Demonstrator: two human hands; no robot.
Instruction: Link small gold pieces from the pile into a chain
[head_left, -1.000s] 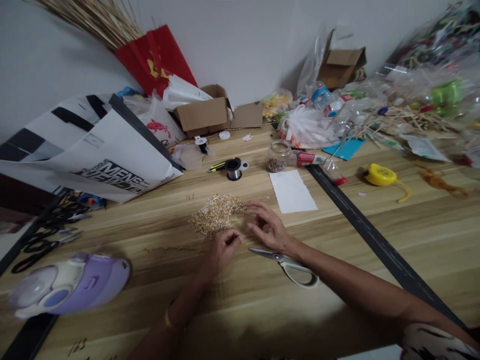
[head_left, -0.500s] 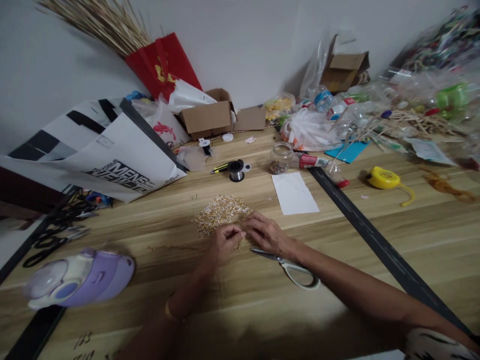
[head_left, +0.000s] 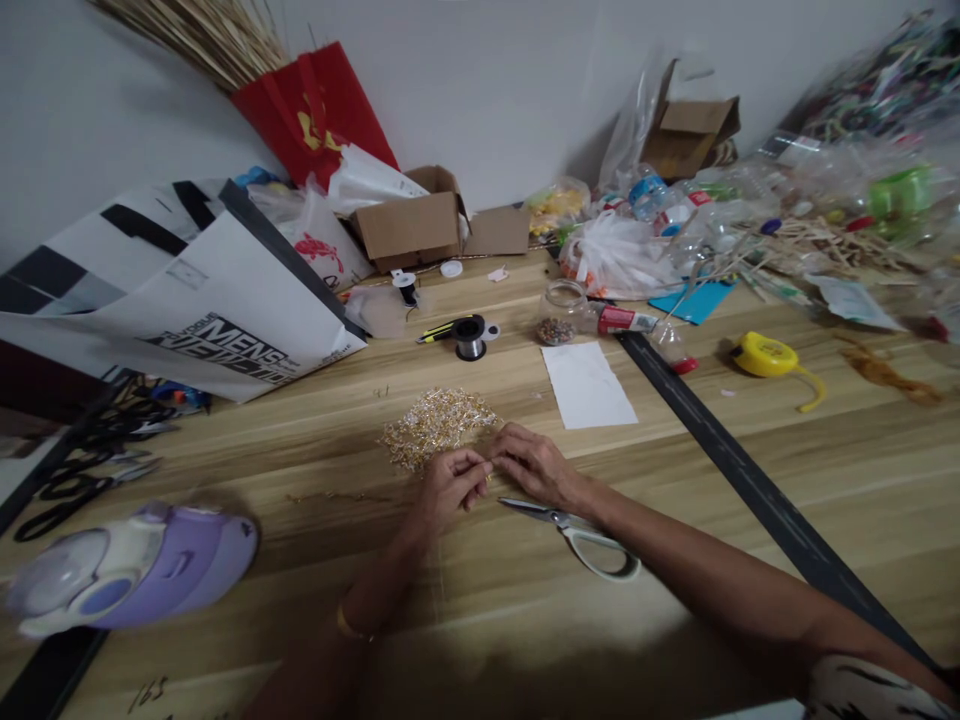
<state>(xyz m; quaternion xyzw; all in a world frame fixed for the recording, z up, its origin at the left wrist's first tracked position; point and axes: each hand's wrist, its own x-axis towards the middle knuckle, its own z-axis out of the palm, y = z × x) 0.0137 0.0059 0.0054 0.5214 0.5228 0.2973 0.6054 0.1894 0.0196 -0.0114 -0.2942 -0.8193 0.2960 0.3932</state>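
My left hand [head_left: 454, 482] and my right hand [head_left: 534, 466] meet at the fingertips, just in front of a pile of gold and clear beads [head_left: 439, 425]. Both are closed in a pinch on something too small to make out. A gold bit shows beneath the fingertips. From the left hand a thin beaded strand [head_left: 337, 496] runs leftward along the wooden table. Scissors with pale handles [head_left: 600, 553] lie beside my right wrist, their blades pointing left toward the hands.
Behind the beads stand a wire spool [head_left: 470, 338] and a jar [head_left: 561, 312], near white paper [head_left: 589, 385]. A yellow tape measure [head_left: 766, 355] lies right. A purple bottle [head_left: 176, 565], scissors [head_left: 82, 485] and a large paper bag [head_left: 225, 325] are left; boxes and plastic bottles stand behind.
The fingertips of both hands have come closer together, and the left fingers have shifted slightly. The view has turned a little, so objects at the left sit further left.
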